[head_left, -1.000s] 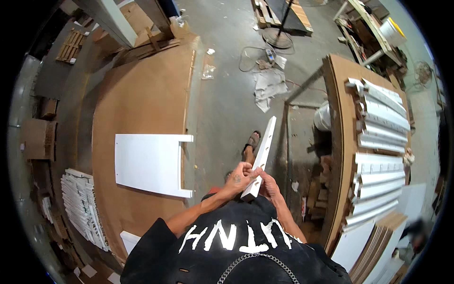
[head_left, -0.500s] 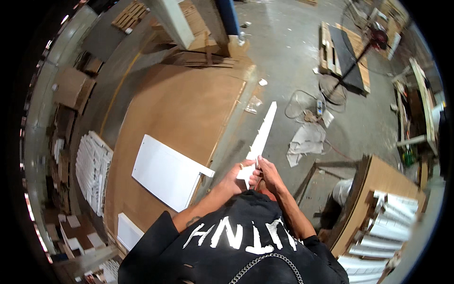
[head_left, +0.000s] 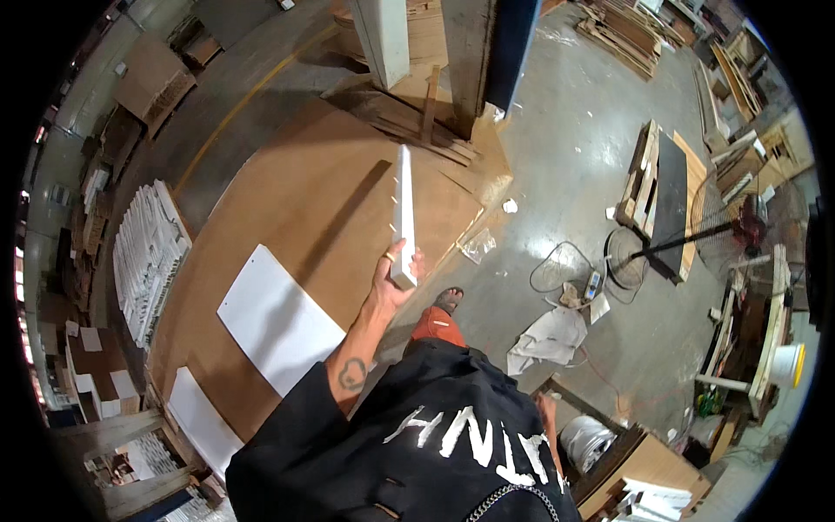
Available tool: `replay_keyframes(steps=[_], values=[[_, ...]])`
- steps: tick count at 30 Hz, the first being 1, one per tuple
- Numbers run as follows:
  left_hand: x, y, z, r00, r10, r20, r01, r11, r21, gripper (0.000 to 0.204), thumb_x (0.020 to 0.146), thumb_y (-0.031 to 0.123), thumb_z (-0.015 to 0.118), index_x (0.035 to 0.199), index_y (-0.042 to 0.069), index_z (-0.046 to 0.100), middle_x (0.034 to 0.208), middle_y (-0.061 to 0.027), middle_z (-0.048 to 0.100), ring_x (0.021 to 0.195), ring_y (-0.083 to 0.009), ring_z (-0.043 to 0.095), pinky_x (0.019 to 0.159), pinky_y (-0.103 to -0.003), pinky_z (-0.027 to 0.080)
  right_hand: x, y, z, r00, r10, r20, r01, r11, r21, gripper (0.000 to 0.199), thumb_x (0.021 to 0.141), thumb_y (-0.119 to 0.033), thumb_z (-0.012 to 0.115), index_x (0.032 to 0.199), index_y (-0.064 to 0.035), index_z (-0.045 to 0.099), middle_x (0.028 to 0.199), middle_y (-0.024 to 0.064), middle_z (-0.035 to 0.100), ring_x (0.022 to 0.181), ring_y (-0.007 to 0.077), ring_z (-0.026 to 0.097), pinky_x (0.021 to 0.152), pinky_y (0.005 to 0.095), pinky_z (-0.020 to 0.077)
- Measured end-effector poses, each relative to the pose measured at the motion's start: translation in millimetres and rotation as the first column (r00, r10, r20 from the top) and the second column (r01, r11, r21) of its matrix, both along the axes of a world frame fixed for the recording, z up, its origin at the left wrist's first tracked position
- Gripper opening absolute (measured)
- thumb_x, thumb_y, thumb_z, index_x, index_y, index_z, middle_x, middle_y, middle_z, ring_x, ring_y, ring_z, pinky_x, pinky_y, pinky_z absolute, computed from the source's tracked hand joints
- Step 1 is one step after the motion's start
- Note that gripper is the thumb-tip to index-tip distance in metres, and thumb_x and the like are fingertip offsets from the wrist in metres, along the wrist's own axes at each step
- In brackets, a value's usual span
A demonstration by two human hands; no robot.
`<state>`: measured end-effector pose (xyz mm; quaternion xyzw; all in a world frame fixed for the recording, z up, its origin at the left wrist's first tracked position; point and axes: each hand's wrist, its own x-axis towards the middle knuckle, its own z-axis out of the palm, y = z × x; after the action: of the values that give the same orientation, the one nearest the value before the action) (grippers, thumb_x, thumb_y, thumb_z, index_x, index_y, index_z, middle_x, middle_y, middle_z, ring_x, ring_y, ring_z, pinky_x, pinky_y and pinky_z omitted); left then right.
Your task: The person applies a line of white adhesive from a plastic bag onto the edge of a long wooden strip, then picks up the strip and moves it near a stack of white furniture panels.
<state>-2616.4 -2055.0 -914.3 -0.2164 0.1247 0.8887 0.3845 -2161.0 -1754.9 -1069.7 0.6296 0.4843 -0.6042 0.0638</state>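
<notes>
My left hand (head_left: 390, 280) grips the near end of a long narrow white board (head_left: 404, 209), held edge-up and pointing away from me over a large brown sheet (head_left: 330, 183). A ring shows on one finger. A white rectangular panel (head_left: 277, 320) lies flat on the brown sheet, to the left of my forearm. My right hand (head_left: 546, 409) hangs low at my right side, mostly hidden behind my black shirt; its fingers are not clear. My foot in a sandal (head_left: 447, 300) stands on the concrete floor beside the sheet.
Stacked white strips (head_left: 148, 252) lie left of the sheet, and another white panel (head_left: 200, 418) near its front corner. Wooden posts (head_left: 383, 35) and scrap planks stand at the far end. A pallet (head_left: 657, 187), a standing fan (head_left: 752, 230), cables and a white bucket (head_left: 787, 365) are on the right.
Both hands held the white board in front of my chest before. Now only my left hand holds it, reached out over the brown sheet, and my view has turned left.
</notes>
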Motion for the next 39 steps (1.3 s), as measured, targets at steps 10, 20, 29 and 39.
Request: replay_keyframes(steps=[10,20,29,39], values=[[-113.2,39.9,-135.3,0.992,-0.081,0.093,0.11,0.925,-0.364,0.026,0.079,0.026,0.065,0.09,0.008,0.05,0.079,-0.0116,0.058,0.075,-0.0283,0.059,0.067,-0.041,0.05,-40.8,-24.5,-61.2,0.98,0.184,-0.076,-0.165,0.964,0.207,0.033,0.086,-0.027,0.058,0.089,0.0049,0.063,0.079,0.013,0.066,0.067,0.018,0.06,0.06,0.0291,0.0453],[-94.4,71.0,-191.0,0.875,-0.326,0.356,0.483,0.632,-0.606,0.025,0.074,0.021,0.059,0.09,0.005,0.047,0.085,-0.0151,0.05,0.087,-0.0378,0.052,0.076,-0.067,0.046,-36.3,-51.1,3.8,0.975,-0.202,-0.088,0.195,0.977,-0.081,0.034,0.089,-0.028,0.055,0.097,0.0054,0.055,0.078,0.0149,0.064,0.069,0.0229,0.062,0.061,0.0329,0.0485],[-167.6,112.2,-222.2,0.904,-0.342,0.258,0.396,0.441,-0.805,0.054,0.084,0.027,0.05,0.131,0.005,0.034,0.127,-0.0203,0.044,0.112,-0.043,0.046,0.079,-0.061,0.049,-63.9,-80.7,58.6,0.968,-0.249,0.012,0.249,0.965,-0.076,0.03,0.092,-0.027,0.05,0.097,0.0024,0.054,0.067,0.0084,0.059,0.05,0.0186,0.057,0.043,0.0275,0.043],[-14.4,86.2,-258.5,0.064,-0.964,0.258,0.287,-0.23,-0.93,0.031,0.083,0.035,0.056,0.083,0.004,0.062,0.072,-0.0113,0.062,0.056,-0.021,0.061,0.041,-0.033,0.049,-24.9,-163.7,43.3,0.906,-0.405,0.127,0.414,0.909,-0.055,0.029,0.09,-0.029,0.053,0.098,-0.001,0.059,0.07,0.0047,0.06,0.05,0.0108,0.054,0.041,0.0262,0.042]])
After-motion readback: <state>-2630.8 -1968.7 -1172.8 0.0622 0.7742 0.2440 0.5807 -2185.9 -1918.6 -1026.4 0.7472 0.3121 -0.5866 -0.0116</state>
